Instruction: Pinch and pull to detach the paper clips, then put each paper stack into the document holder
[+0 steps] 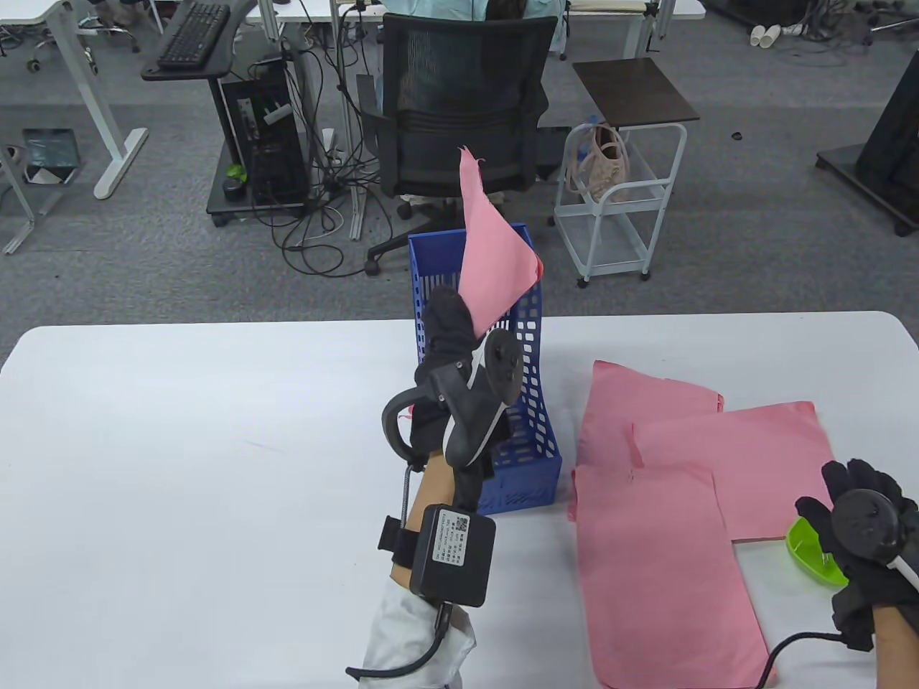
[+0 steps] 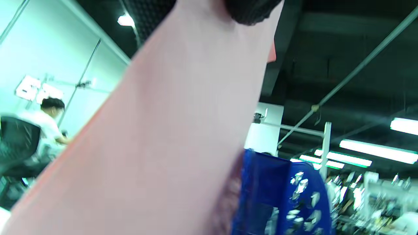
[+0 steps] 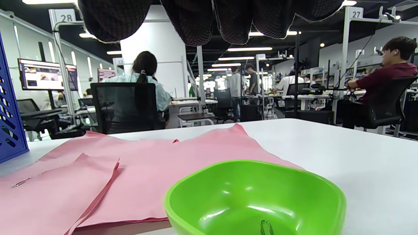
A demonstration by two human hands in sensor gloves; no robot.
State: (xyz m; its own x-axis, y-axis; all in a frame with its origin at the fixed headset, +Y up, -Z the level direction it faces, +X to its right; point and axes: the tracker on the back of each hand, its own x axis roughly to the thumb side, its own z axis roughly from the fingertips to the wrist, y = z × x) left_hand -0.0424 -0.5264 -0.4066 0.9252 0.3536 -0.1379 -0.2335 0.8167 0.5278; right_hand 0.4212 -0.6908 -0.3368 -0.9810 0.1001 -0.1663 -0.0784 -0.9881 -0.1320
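Observation:
My left hand (image 1: 459, 319) pinches a pink paper stack (image 1: 492, 265) by its lower corner and holds it upright over the blue document holder (image 1: 535, 423). In the left wrist view the paper (image 2: 163, 140) fills the frame, with a fingertip (image 2: 251, 9) on it and the holder (image 2: 281, 189) below. Three more pink stacks (image 1: 660, 574) lie overlapping on the table to the right; a paper clip (image 3: 19, 182) shows on one. My right hand (image 1: 854, 517) hovers over a green bowl (image 3: 254, 195), fingers (image 3: 212, 19) loosely curled and holding nothing. One paper clip (image 3: 266, 227) lies in the bowl.
The white table (image 1: 179, 466) ends just behind the holder. Beyond it stand an office chair (image 1: 459, 108) and a white cart (image 1: 617, 201). The green bowl (image 1: 811, 549) sits near the right front corner, partly under my right hand.

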